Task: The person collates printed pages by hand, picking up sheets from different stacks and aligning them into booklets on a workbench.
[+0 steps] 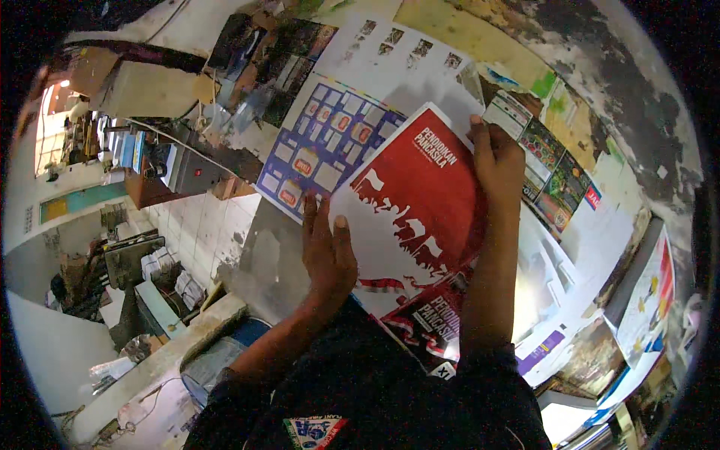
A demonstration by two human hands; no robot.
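At the centre of the frame, a red-and-white printed cover (pixel 427 187) is held at a tilt; its upper right edge is pinched by the right hand (pixel 499 161), while its lower left edge is met by the left hand (pixel 328 255), whose fingers are loosely spread, with the thumb laid over the margin; by this two-sided hold the cover is probably kept flat and steady. Below it, a second dark red cover (pixel 431 319) is partly hidden by the right forearm; left of it, a purple sheet (pixel 315 139) is overlapped, as if layered for want of room. Bold white title capitals are borne by both covers, above pale flag-waving silhouettes on the upper one; red-and-orange emblems are repeated among blank boxes on the purple sheet; small lettering is seen beside food pictures on a dark sheet (pixel 556 176) at right.
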